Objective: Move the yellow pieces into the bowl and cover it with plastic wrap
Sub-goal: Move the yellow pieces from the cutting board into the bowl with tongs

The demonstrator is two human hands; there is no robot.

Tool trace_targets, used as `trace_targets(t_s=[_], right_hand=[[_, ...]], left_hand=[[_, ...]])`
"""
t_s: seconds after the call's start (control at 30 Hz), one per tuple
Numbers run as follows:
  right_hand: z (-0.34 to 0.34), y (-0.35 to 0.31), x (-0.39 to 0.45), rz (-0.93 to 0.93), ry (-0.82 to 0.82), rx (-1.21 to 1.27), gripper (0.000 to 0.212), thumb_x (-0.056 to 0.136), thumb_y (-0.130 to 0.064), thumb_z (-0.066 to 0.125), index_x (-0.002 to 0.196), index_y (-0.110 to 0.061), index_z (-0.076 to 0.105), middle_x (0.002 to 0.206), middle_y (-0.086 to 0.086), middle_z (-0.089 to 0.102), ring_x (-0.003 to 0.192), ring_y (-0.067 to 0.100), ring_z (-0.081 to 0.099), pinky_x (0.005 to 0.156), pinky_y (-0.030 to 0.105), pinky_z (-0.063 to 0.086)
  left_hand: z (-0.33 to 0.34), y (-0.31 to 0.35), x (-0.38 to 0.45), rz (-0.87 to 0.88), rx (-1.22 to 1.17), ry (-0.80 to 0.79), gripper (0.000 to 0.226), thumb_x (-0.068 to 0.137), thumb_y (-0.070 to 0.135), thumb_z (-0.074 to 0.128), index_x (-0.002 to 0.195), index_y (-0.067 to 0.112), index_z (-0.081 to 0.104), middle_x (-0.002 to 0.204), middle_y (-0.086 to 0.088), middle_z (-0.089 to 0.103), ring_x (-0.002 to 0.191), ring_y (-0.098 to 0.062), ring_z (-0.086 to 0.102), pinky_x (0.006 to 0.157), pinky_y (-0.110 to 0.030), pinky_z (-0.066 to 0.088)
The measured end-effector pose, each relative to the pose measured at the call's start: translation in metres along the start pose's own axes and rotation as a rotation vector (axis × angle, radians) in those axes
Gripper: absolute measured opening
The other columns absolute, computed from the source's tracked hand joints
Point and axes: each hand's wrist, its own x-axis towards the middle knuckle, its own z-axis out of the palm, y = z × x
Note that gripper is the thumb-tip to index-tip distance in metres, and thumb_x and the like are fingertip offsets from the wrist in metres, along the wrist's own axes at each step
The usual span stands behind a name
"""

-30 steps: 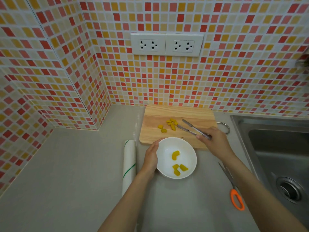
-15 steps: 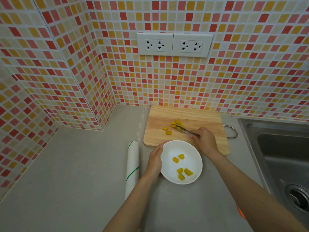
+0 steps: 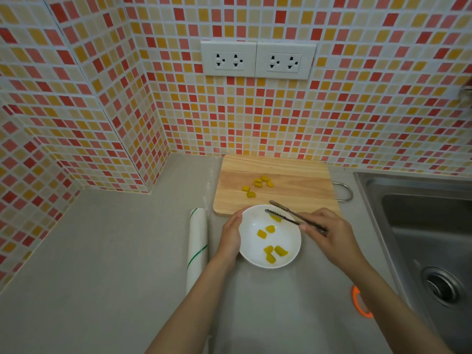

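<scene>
A white bowl (image 3: 250,254) stands on the grey counter in front of a wooden cutting board (image 3: 301,190). Several yellow pieces (image 3: 270,252) lie in the bowl, and several more yellow pieces (image 3: 258,186) remain on the board. My left hand (image 3: 231,235) grips the bowl's left rim. My right hand (image 3: 329,233) holds metal tongs (image 3: 288,215) over the bowl's far side, their tips apart, with one yellow piece (image 3: 277,218) just under them. A roll of plastic wrap (image 3: 197,241) lies left of the bowl.
A steel sink (image 3: 429,238) fills the right side. Scissors with an orange handle (image 3: 358,301) lie on the counter beside my right forearm. The tiled wall with two sockets (image 3: 258,60) rises right behind the board. A metal loop (image 3: 346,191) sticks out at the board's right edge.
My right hand has drawn the tongs back from the pieces on the board to above the bowl, carrying one more yellow piece there. The left hand stayed on the rim.
</scene>
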Motion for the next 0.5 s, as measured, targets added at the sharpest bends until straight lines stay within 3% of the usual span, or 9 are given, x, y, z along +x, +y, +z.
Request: trace_targets(t_s=[0.17,0.33,0.43,0.5], right_hand=[[-0.012,0.007,-0.006,0.014,0.046,-0.015,0.031,0.078,-0.01,0.071,0.109,-0.014,0.069,0.078,0.006,0.06,0.07,0.016,0.058,0.062,0.008,0.04],[-0.003,0.02,0.02,0.094,0.113,-0.052,0.031,0.081,-0.016,0.069,0.111,-0.013,0.068,0.082,0.013,0.062,0.073,0.025,0.058,0.065,0.029,0.044],[0.014,0.032,0.048,0.155,0.059,-0.133,0.024,0.082,-0.018,0.067,0.106,-0.013,0.07,0.077,0.014,0.06,0.073,0.023,0.052,0.064,0.028,0.035],[0.028,0.037,0.066,0.189,0.005,-0.195,0.019,0.082,-0.019,0.066,0.097,-0.009,0.072,0.073,0.019,0.061,0.072,0.023,0.05,0.061,0.032,0.035]], left_hand=[[0.001,0.0,-0.001,0.011,0.007,-0.007,0.033,0.096,0.014,0.041,0.117,0.01,0.065,0.124,-0.013,0.064,0.113,-0.028,0.059,0.099,-0.042,0.045],[0.001,0.001,-0.002,0.011,0.022,-0.012,0.033,0.097,0.016,0.04,0.119,0.011,0.064,0.122,-0.011,0.065,0.109,-0.026,0.06,0.095,-0.039,0.047],[0.001,0.002,-0.002,0.011,0.022,-0.004,0.032,0.096,0.017,0.041,0.116,0.014,0.066,0.119,-0.009,0.066,0.108,-0.026,0.061,0.093,-0.038,0.049],[0.001,0.001,-0.001,0.02,0.025,0.001,0.032,0.096,0.017,0.041,0.113,0.015,0.067,0.115,-0.007,0.067,0.102,-0.022,0.062,0.084,-0.03,0.051]])
